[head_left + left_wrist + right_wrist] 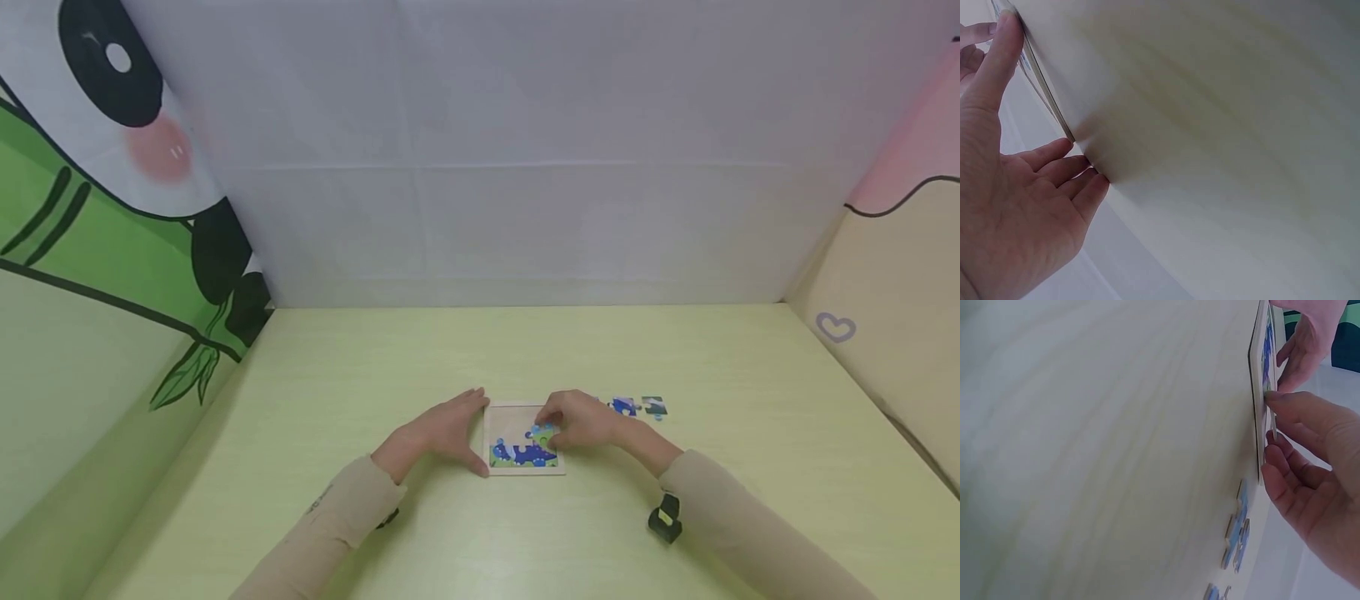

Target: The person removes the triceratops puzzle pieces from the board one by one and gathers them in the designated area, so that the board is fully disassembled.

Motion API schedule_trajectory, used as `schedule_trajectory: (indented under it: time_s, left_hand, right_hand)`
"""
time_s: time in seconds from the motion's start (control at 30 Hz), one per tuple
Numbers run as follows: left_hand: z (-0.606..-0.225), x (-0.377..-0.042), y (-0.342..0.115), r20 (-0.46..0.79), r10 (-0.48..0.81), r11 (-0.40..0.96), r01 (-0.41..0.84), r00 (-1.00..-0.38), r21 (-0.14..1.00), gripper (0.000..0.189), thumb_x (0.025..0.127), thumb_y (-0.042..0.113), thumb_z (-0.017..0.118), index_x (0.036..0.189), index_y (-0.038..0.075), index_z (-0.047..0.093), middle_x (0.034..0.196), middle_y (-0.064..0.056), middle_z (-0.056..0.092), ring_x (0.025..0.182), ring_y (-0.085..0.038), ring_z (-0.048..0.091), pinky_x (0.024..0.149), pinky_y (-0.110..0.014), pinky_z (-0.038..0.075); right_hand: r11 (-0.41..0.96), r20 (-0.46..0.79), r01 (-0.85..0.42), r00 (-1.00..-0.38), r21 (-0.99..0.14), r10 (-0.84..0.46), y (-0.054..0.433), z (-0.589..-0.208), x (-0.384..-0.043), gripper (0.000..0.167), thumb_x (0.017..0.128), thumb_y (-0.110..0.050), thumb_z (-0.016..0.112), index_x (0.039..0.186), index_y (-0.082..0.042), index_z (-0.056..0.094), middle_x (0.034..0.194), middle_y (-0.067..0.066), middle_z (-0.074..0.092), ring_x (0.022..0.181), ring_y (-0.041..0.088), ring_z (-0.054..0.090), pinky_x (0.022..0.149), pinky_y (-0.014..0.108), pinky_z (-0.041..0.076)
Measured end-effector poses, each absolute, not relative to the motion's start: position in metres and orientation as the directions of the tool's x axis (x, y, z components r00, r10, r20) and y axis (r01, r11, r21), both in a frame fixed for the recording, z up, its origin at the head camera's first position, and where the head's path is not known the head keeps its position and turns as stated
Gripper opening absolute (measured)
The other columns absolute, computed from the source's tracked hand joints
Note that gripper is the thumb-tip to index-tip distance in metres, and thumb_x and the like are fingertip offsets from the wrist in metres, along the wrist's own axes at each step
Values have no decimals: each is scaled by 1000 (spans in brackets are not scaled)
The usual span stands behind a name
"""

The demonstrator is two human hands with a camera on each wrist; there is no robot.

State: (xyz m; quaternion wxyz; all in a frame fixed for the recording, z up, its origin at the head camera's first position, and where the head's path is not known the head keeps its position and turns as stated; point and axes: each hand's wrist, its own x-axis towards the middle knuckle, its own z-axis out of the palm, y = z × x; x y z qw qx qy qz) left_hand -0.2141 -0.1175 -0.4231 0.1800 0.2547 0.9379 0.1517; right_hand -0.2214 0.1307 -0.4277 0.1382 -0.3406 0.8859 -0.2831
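A square wooden puzzle tray [527, 472] lies flat on the table, with joined puzzle pieces [513, 455] across its lower part showing a blue figure over green. My left hand [452, 425] spans the tray's left edge, thumb at the near corner and extended fingertips at the far corner. Over the tray's right side, my right hand [581, 419] pinches a green and blue puzzle piece [542, 436] between thumb and fingers. That piece overlaps the joined ones in the head view. In the right wrist view the right thumb and fingertips sit right at the tray's surface, partly hiding it.
Several loose puzzle pieces [623, 407] lie on the table to the right of the tray, partly behind the right hand. A pale wood-grain table [420, 350] extends to a white back wall [525, 225]. Printed side panels [892, 350] stand left and right.
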Motion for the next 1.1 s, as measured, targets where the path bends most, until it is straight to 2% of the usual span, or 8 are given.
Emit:
schedule_trajectory:
  time_s: [0.33, 0.53, 0.73, 0.9, 1.1]
  left_hand:
    - [-423, -213, -118, -253, 541, 818, 432, -802, 381, 107, 57, 47, 82, 140, 3, 30, 149, -14, 19, 137, -28, 16, 111, -42, 20]
    - [-424, -213, -117, -250, 538, 822, 436, -805, 366, 107, 57, 48, 82, 139, 3, 30, 149, -14, 20, 137, -28, 17, 110, -42, 21]
    - [-425, -213, -117, -249, 538, 821, 434, -805, 370, 107, 57, 48, 81, 139, 3, 30, 149, -15, 20, 137, -28, 17, 111, -42, 20]
    - [-423, -213, -116, -253, 537, 821, 429, -805, 377, 107, 57, 47, 82, 139, 3, 30, 149, -15, 19, 137, -29, 17, 111, -42, 19]
    - [-424, -213, -117, -250, 542, 818, 437, -802, 373, 108, 56, 48, 82, 139, 2, 30, 149, -15, 20, 137, -29, 17, 111, -42, 19]
  right_hand:
    - [595, -14, -532, -738, -602, -674, 132, -431, -221, 27, 71, -7, 73, 98, -4, 69, 89, -1, 61, 77, 12, 52, 66, 21, 47]
    - [609, -25, -507, -756, -610, -654, 136, -427, -221, 31, 70, -8, 74, 101, -3, 68, 92, -1, 62, 80, 12, 53, 69, 23, 48]
    - [602, -16, -524, -746, -602, -665, 149, -423, -219, 30, 74, -9, 71, 103, -4, 67, 95, 1, 62, 85, 16, 56, 70, 24, 49]
    - [610, 18, -569, -740, -551, -673, 162, -420, -218, 27, 76, -9, 70, 102, -4, 67, 93, 0, 62, 81, 15, 56, 67, 25, 49]
    - [644, 1, -548, -762, -534, -647, 180, -415, -215, 25, 75, -8, 70, 100, -4, 68, 92, 0, 61, 80, 15, 54, 67, 25, 49]
